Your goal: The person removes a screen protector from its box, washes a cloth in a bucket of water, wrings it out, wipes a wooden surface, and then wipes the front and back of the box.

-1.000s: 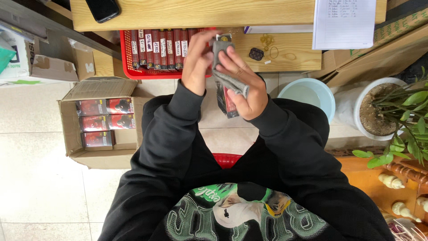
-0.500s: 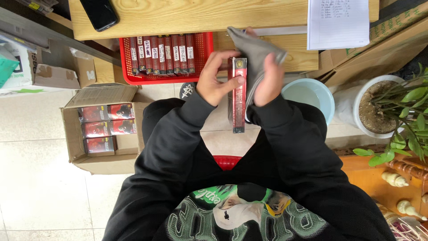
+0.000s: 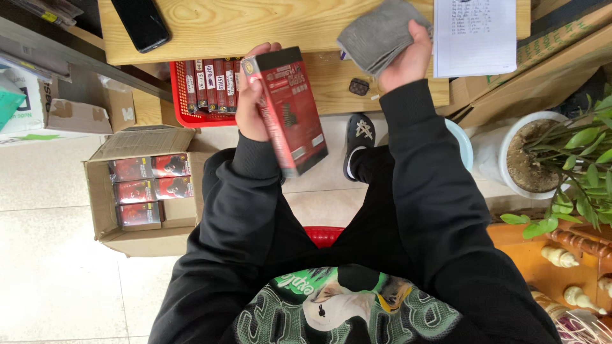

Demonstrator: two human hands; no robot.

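My left hand grips a flat red and black box by its left side and holds it tilted above my lap. My right hand is raised over the wooden bench and clutches a folded grey cloth. The two hands are apart. Just beyond the box, a red basket holds a row of similar boxes standing on edge.
An open cardboard carton with several red boxes sits on the floor at left. A black phone and a sheet of paper lie on the bench. A potted plant stands at right, a small dark object on the lower shelf.
The hands have separated: the right one lifted the grey cloth away up to the right, and the left one turned the red box so its broad face shows.
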